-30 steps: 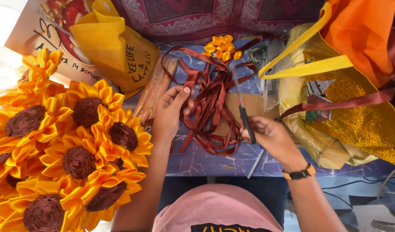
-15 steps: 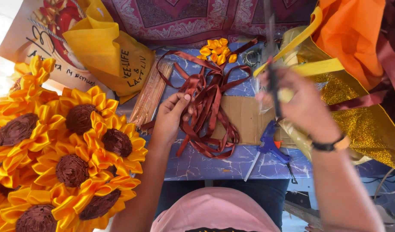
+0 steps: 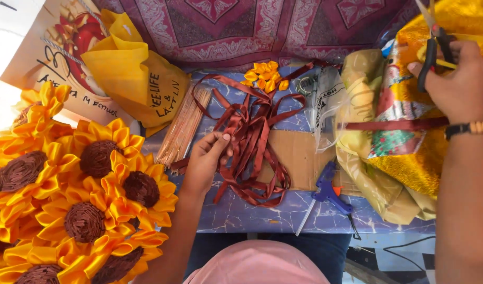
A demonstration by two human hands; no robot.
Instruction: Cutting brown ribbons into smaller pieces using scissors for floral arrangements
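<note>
A: What has moved since half a second ago?

B: The right hand [image 3: 459,84] has gone up and out to the far right, over the shiny gold and orange bags [image 3: 404,158]. It carries the black-handled scissors [image 3: 433,39] with it, blades pointing up past the top edge. Before, it hung lower, nearer the middle of the table.

A: And the fingers there?

B: Curled tight round the scissor handles, a thumb through one loop. A strand of dark red ribbon [image 3: 394,125] runs taut just under that wrist, across the bags.

A: The other hand?

B: The left hand [image 3: 207,158] has hardly shifted. Its fingertips are pinched narrow on a strand at the left edge of the tangled heap of dark red satin ribbon [image 3: 252,142], which lies mid-table on the blue marbled tabletop [image 3: 252,215], partly over a brown cardboard sheet [image 3: 296,158].

A: What does that mean for the work?

B: I'd judge the ribbon is being drawn out and held ready for a cut.

A: Around them?

B: Yellow ribbon sunflowers with brown centres [image 3: 84,184] at left, a bundle of thin wooden sticks [image 3: 183,126], a blue glue gun [image 3: 328,192].
</note>
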